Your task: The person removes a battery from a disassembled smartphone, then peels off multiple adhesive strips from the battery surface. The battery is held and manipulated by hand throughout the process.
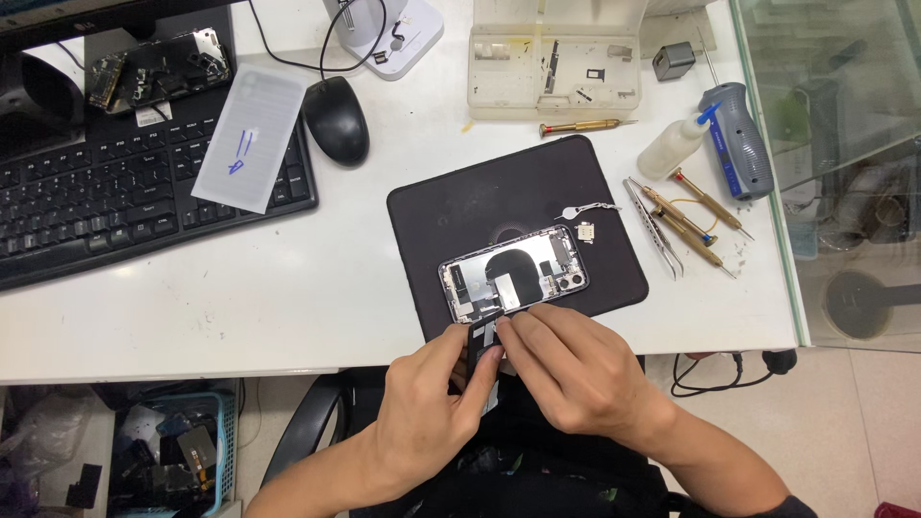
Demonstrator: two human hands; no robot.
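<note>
At the worktop's (288,307) near edge, the left hand (422,422) and right hand (566,369) both pinch a small dark part (483,338), each grip closed on it. Just beyond lies an opened phone (513,273) on a black mat (460,206); keyboard (96,201), mouse (336,120) and screwdrivers (696,216) lie around.

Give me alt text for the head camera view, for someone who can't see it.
Two bare hands, left hand and right hand, pinch a small black rectangular battery-like part at a white desk's front edge. Just beyond lies an opened smartphone shell on a black rubber work mat; brass-handled screwdrivers lie to the right, a black keyboard to the left.
</note>
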